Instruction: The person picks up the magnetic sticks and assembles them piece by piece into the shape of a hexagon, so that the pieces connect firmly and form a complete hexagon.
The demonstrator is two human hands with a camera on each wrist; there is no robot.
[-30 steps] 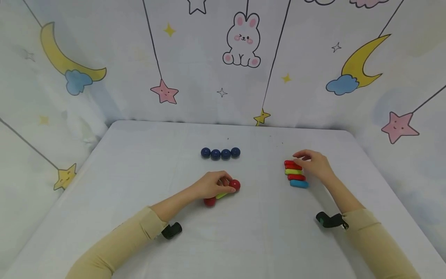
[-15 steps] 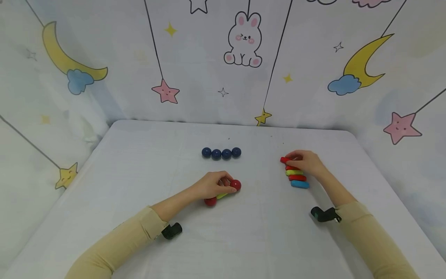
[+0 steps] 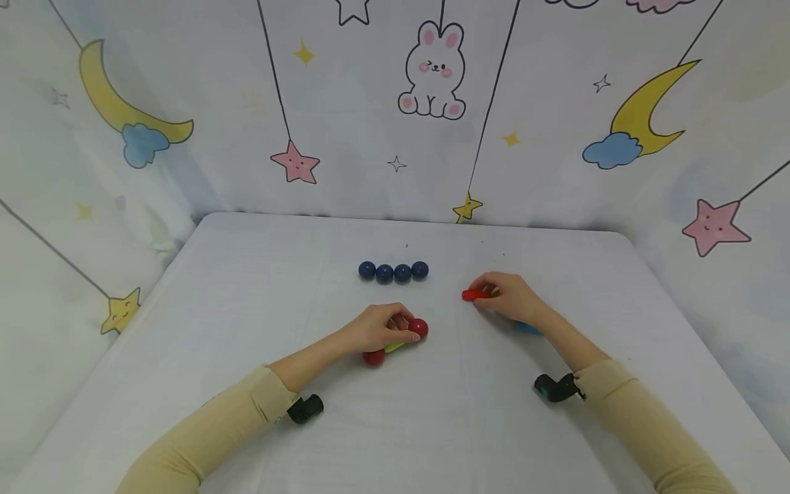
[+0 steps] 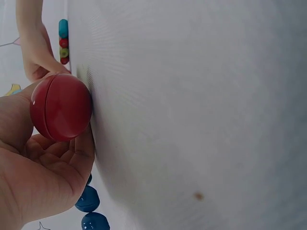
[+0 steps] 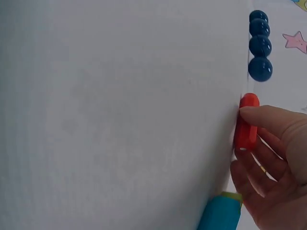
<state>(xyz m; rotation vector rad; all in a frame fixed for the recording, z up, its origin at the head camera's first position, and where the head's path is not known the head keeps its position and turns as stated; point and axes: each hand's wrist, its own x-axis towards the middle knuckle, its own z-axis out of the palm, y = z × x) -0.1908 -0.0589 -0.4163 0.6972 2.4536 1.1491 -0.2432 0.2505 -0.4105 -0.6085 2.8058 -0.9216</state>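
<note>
Two hands in head view, both holding. R hand pinches red rod at its 9 o'clock; blue rod approx. 5 o'clock. L hand grips red ball at 3 o'clock; lime rod below, 2nd red ball 6 o'clock. Navy balls, qty 4, rowed approx. 12 o'clock.

In the head view, the left hand hides part of the yellow-green rod and of the red ball at its three o'clock. The right hand covers much of the red rod and partly the blue rod at its five o'clock. The left wrist view crops a blue ball at seven o'clock. Specks near twelve are too small to identify.
</note>
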